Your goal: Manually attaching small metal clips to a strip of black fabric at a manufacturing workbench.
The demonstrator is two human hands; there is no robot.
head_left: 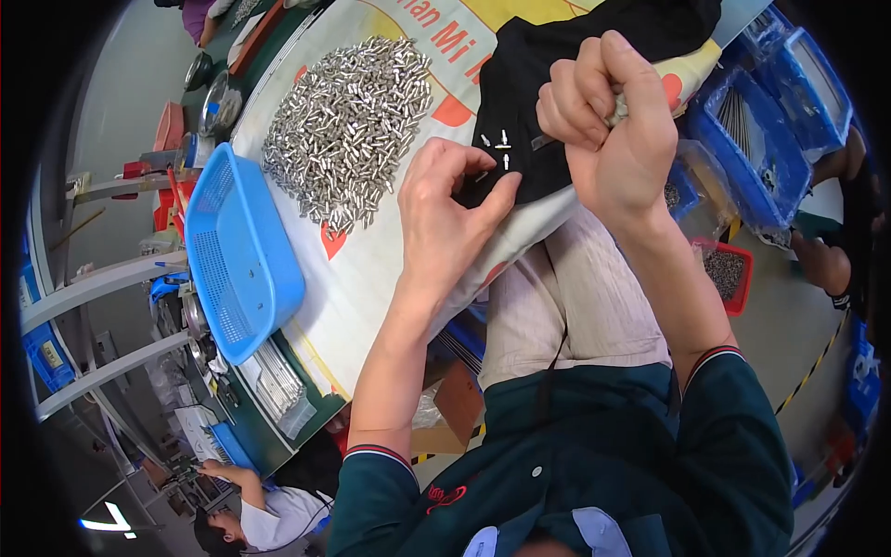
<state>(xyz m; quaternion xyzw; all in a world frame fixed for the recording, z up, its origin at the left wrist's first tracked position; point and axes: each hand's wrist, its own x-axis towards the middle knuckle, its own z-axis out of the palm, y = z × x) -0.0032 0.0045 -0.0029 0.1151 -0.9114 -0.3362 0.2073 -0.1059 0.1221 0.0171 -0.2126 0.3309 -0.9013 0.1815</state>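
My left hand [438,206] reaches over the near edge of a black cloth [548,74], thumb and forefinger apart. Between and just beyond those fingertips, a few small silvery metal fittings [506,161] lie on the cloth. My right hand [617,135] is raised over the cloth's right part, its fingers curled closed around small metal fittings [617,110]; only a bit of them shows in the fist. Left of the cloth, a big heap of the same kind of fittings [348,130] is spread on the table cover.
A blue plastic basket [290,278] stands at the table's left edge. At the right are blue bins [705,111] lined with plastic and a red tray [745,295] of small parts. A person [269,515] works at the lower left; another person's arm [824,269] shows at far right.
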